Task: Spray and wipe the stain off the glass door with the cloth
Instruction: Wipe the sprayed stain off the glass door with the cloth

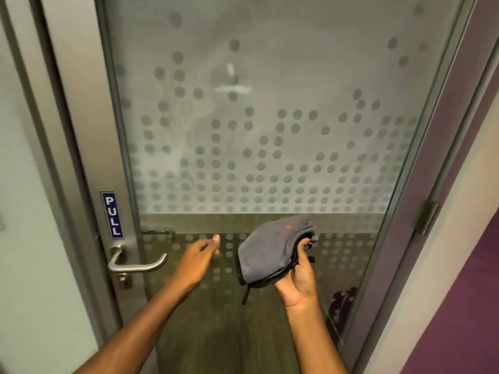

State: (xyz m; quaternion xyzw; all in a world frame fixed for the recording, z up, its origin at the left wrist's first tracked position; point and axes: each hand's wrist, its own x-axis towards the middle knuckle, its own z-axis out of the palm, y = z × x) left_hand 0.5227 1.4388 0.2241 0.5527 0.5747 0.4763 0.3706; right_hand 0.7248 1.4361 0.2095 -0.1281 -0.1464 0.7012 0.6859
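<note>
Cloth [272, 252] in right hand [299, 271], off glass door [256, 130].

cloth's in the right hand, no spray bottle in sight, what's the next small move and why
Probably lift the right hand so the grey cloth meets the frosted glass door at the smeared streaks higher up. The cloth is bunched below that patch, off the glass, and the left hand is empty.

Glass door [270, 76] cut off at top and bottom edges. Left hand [198, 256] motion-blurred, fingertips smeared. Right hand [299, 273] fingers mostly hidden behind folded cloth [270, 252]. Both arms cropped at bottom edge. Room beyond frosted glass indistinct.
</note>
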